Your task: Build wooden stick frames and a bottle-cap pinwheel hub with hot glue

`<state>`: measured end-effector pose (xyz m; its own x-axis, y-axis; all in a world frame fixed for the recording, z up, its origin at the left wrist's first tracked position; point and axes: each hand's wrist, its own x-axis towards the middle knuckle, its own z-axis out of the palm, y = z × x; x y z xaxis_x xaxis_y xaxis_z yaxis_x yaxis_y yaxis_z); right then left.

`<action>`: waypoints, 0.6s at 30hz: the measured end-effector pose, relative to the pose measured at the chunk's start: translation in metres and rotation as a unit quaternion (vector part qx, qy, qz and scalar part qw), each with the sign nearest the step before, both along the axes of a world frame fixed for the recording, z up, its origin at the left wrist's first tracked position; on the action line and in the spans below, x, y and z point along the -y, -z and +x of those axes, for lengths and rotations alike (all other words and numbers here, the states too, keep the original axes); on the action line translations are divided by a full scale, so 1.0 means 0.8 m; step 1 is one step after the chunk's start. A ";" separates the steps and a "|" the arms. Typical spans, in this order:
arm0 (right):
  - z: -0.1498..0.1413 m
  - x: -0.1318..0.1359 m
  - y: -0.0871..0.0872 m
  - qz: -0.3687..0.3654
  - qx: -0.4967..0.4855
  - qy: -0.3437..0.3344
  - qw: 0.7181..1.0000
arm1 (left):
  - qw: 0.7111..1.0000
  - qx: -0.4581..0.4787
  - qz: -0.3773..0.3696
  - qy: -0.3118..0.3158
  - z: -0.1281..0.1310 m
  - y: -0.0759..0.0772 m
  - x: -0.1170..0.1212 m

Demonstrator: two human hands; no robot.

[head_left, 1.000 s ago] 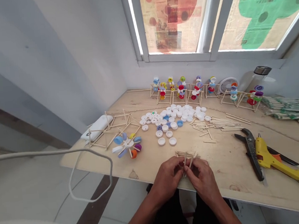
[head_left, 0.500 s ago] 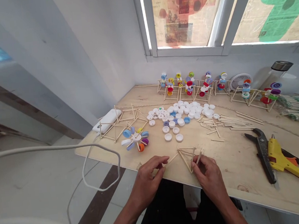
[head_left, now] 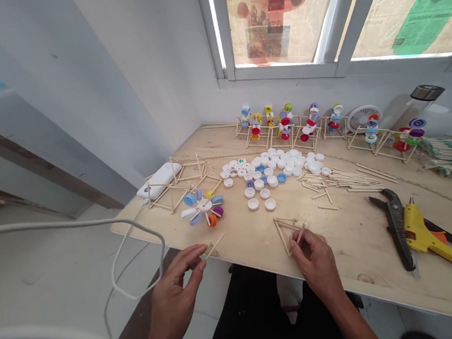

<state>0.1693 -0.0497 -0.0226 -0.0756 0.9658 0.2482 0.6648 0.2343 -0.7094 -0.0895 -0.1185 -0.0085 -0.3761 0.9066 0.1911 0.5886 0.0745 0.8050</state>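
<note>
My left hand [head_left: 177,286] is at the table's front edge, thumb and forefinger pinched on a short wooden stick [head_left: 218,241] that slants up to the right. Under the stick, a small pale lump [head_left: 211,249] sits at the edge. My right hand [head_left: 317,259] grips a small frame of wooden sticks [head_left: 282,236], which stands on the tabletop; the fingers hide part of it. Beyond my left hand lies a wheel of coloured bottle caps on sticks [head_left: 204,206].
Loose white and blue caps [head_left: 270,204] and cut sticks [head_left: 355,178] cover the middle. A yellow glue gun [head_left: 428,238] and black cutters [head_left: 396,227] lie right. Several finished cap wheels on frames [head_left: 311,124] line the back. Stick frames [head_left: 172,196] and a white power bank [head_left: 159,181] stand left.
My left hand has moved left, away from the stick frame, carrying the stick to the small lump at the table edge. My right hand stays on the frame.
</note>
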 end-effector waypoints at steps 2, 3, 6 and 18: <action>0.000 -0.001 0.000 0.008 0.003 -0.004 1.000 | 0.999 -0.004 0.029 -0.013 0.007 0.003 -0.003; 0.000 -0.001 -0.001 0.010 0.005 -0.005 1.000 | 0.999 -0.009 0.044 -0.011 0.014 0.004 -0.007; 0.002 -0.001 0.000 0.009 0.008 -0.004 1.000 | 0.995 -0.050 0.086 0.016 0.037 0.006 -0.028; 0.004 0.001 0.002 0.010 -0.013 -0.012 1.000 | 0.964 -0.195 0.169 0.063 0.069 0.028 -0.072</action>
<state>0.1721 -0.0502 -0.0239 -0.0931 0.9584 0.2697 0.6406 0.2651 -0.7207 -0.0345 -0.0610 -0.0307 -0.1061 0.8017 0.5882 0.8389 -0.2454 0.4858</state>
